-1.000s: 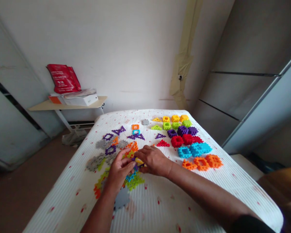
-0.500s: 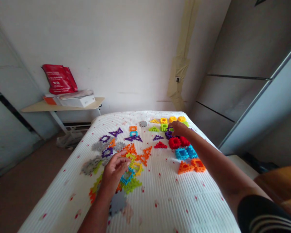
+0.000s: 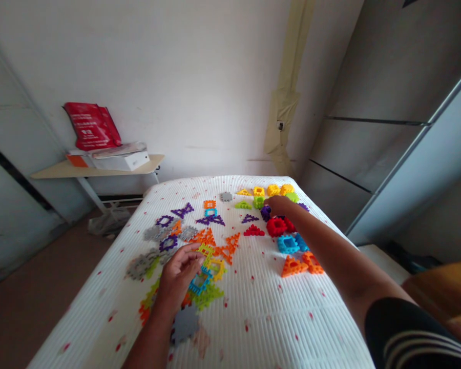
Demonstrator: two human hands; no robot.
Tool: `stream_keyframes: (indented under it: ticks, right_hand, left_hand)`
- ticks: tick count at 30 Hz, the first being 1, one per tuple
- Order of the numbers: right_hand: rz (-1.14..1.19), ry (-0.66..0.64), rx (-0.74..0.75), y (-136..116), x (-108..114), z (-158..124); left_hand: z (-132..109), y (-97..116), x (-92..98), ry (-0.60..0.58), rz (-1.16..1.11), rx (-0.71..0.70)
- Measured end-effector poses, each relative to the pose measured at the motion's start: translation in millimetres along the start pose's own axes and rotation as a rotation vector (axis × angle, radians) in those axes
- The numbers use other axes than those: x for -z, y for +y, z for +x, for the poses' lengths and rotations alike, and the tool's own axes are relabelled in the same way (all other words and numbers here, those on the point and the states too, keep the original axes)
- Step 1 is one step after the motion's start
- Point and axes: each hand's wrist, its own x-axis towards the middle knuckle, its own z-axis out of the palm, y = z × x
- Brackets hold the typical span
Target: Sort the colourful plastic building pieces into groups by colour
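Note:
My right hand [image 3: 279,205] reaches to the far right of the bed-like surface. Its fingers are closed at a purple interlocking block [image 3: 266,212], with the fingertips partly hidden. A green cube-like block [image 3: 258,202] lies just behind it and a red one [image 3: 276,227] in front. My left hand [image 3: 182,266] is over the loose pieces, fingers loosely curled and thumb apart. Closest to its fingertips lies a yellow-green square piece [image 3: 206,250]; no grip on it shows. A blue square frame [image 3: 201,280] and a yellow piece [image 3: 217,269] lie beside that hand.
Yellow blocks [image 3: 273,189], blue blocks [image 3: 288,244] and an orange triangular block [image 3: 293,266] stand in rows at the right. Grey flat pieces [image 3: 142,264] and purple pieces [image 3: 211,220] lie leftward. A side table [image 3: 61,170] holds boxes and a red bag [image 3: 90,125].
My right hand has shifted slightly left and lower, to the purple block, and its forearm covers more of the right-hand blocks. The left hand's fingertips have dropped a little.

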Motion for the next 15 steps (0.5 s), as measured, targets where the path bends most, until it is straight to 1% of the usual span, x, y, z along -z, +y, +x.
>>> stream_keyframes:
  ticks: [6, 15]
  right_hand:
    - [-0.001, -0.028, 0.022, 2.1, -2.1, 5.6]
    - [0.011, -0.024, 0.031, 3.2, -6.8, 8.5]
  left_hand:
    - [0.4, -2.3, 1.3, -0.009, 0.022, -0.018]
    - [1.9, -3.2, 1.4, -0.017, 0.022, -0.016]
